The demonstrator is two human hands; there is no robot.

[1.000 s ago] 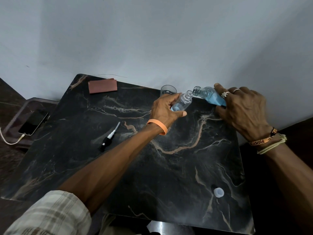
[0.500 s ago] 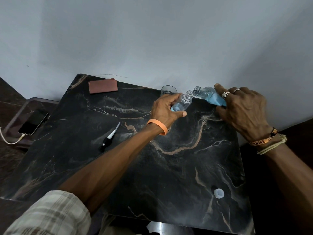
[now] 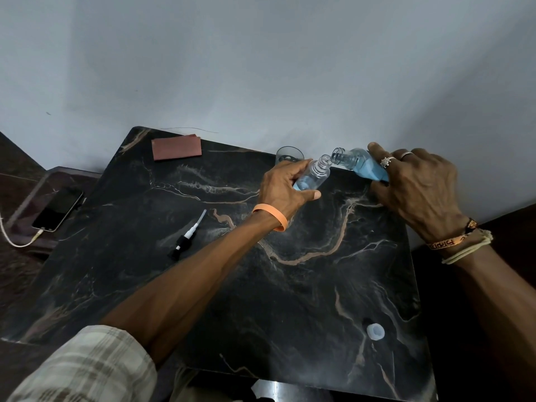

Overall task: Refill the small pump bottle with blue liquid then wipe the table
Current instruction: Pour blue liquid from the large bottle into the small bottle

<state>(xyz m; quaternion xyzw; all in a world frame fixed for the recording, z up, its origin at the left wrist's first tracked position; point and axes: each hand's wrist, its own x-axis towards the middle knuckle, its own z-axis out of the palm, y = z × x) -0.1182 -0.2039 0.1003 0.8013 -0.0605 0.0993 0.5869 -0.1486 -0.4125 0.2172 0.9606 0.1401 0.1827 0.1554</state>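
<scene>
Nearest us on the dark marble bench [image 3: 290,285], a white cap [image 3: 375,332] is lying by the right edge, well apart from everything else. Farther in on the left, the pump [image 3: 185,239] is lying on its side, so the small bottle is standing open.

Beyond that, our left hand [image 3: 282,190] is gripping the small bottle [image 3: 313,177], fingers and thumb curled round its body, and is tilting its neck to the right. Our right hand [image 3: 417,187] is wrapping round the big bottle [image 3: 362,166] and tipping it nearly flat, so that its mouth is meeting the small neck. Blue liquid is sitting in the small bottle's lower part. We cannot tell whether a stream is running.

Behind the hands a glass [image 3: 288,155] is standing near the wall, and a brown cloth [image 3: 177,147] is lying at the far left corner.

We are judging the refill as under way but unfinished. We are yet to top up, screw the pump back on, cap the big bottle and wipe the bench, likely with that cloth.
</scene>
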